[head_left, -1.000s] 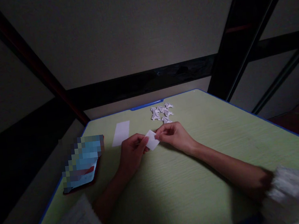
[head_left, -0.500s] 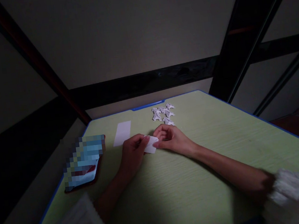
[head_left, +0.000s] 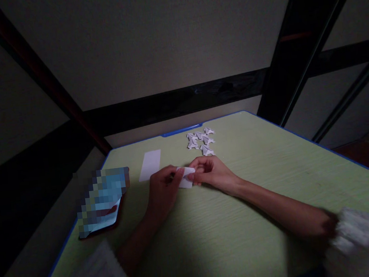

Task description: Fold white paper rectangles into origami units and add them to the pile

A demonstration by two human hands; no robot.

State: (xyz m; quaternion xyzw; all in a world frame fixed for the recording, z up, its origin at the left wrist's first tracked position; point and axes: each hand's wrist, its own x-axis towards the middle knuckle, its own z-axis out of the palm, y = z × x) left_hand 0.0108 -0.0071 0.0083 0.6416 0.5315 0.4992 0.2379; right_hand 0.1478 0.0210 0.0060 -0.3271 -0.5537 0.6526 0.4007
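A small white paper piece [head_left: 186,177] is pinched between both my hands over the pale green table [head_left: 240,221]. My left hand [head_left: 162,192] grips its left edge with thumb and fingers closed. My right hand [head_left: 210,174] pinches its right side, fingers curled. The paper looks partly folded over. A cluster of several small folded white paper shapes [head_left: 201,141] lies just beyond my right hand.
A flat white paper strip [head_left: 150,165] lies left of the cluster. A blurred-out phone-like object with a red edge [head_left: 101,201] rests near the table's left edge. Dark bed-frame rails [head_left: 173,102] and posts stand behind the blue-rimmed table.
The paper square, held up flat a second ago, has been lowered and folded smaller between my fingers. Both hands have drawn slightly closer together.
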